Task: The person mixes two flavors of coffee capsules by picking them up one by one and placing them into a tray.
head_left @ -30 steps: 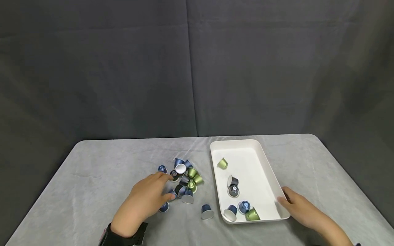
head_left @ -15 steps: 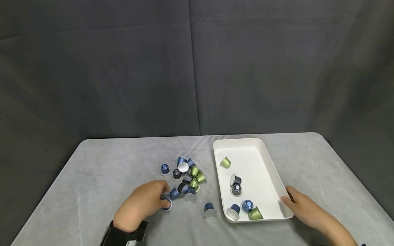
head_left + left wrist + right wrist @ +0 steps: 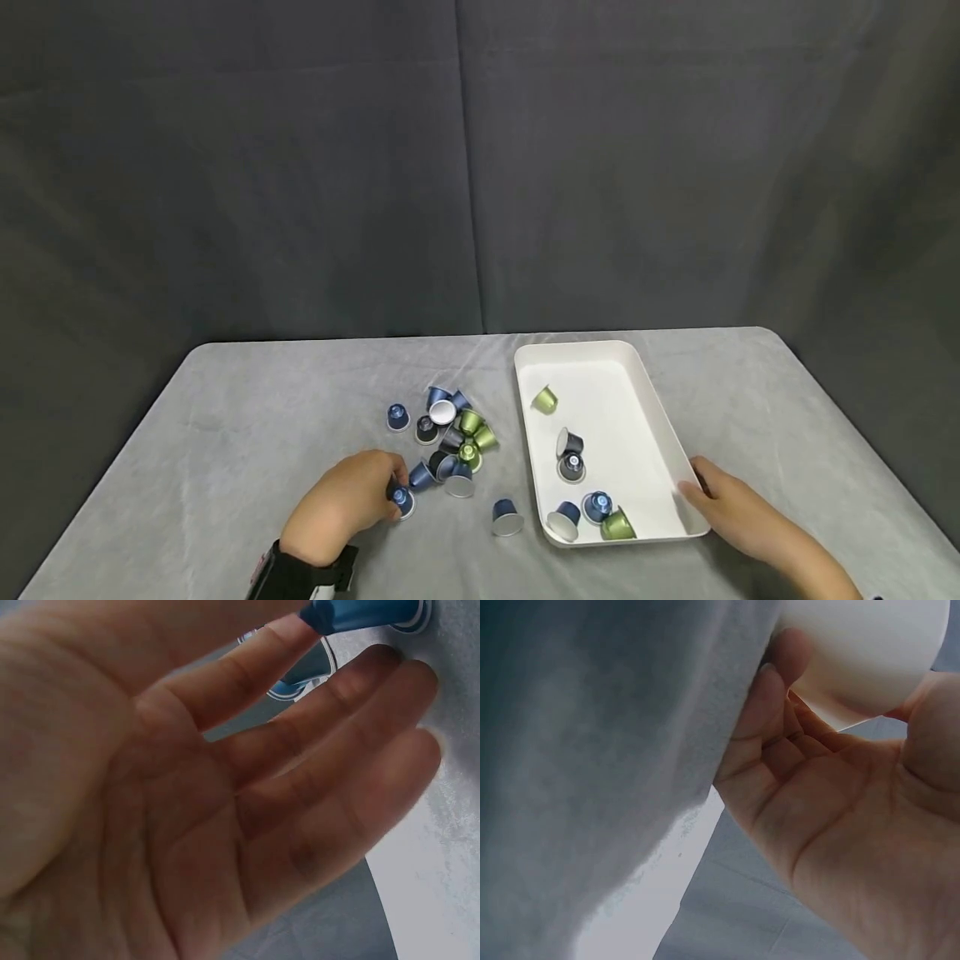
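Observation:
My left hand (image 3: 348,502) pinches a blue coffee capsule (image 3: 403,502) between thumb and index finger, at the near left edge of a loose pile. In the left wrist view this blue capsule (image 3: 367,613) shows at the top, against the fingertip, while the other fingers stretch out loosely. My right hand (image 3: 738,508) grips the near right side of a white tray (image 3: 645,400), thumb over the rim. In the right wrist view the fingers (image 3: 787,660) curl under the tray's wall (image 3: 870,652).
The pile holds blue, black and green capsules (image 3: 471,421). One blue capsule (image 3: 506,518) lies alone between pile and tray; another (image 3: 397,417) stands left of the pile. Several capsules, including a green one (image 3: 618,525), are in the tray. A grey cloth (image 3: 247,417) covers the table.
My left hand has drawn back from the pile toward its near left edge and taken hold of a blue capsule there. The right hand stays on the tray.

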{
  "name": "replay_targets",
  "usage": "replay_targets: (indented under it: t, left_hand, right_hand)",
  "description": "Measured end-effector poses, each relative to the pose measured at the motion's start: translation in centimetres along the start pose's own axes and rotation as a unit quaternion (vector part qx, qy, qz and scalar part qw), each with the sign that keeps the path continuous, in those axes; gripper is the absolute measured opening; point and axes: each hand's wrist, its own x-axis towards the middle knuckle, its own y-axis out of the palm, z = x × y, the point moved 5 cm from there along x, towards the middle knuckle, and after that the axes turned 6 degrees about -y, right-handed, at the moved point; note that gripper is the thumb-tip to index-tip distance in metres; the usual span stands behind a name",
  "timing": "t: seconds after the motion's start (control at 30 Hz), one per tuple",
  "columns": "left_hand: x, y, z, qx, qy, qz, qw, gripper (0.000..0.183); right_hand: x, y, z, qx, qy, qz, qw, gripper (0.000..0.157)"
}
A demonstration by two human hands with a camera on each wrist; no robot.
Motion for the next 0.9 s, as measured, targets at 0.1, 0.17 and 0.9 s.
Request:
replay_targets:
  t: [0.1,0.17,0.9]
  left_hand:
    - [0.07,0.11,-0.01,0.004,0.005,-0.003,1.0000,0.023]
    - [0.10,0.11,-0.08,0.007,0.011,-0.009,0.9999,0.022]
    - [-0.84,-0.28,-0.47,0.011,0.022,-0.023,0.9994,0.024]
  right_hand:
    - [-0.01,0.00,-0.05,-0.007,0.001,-0.003,1.000,0.033]
    - [-0.04,-0.05,-0.12,-0.010,0.002,-0.004,1.000,0.033]
    - [0.04,0.16,0.06,-0.016,-0.008,-0.015,1.000,0.030]
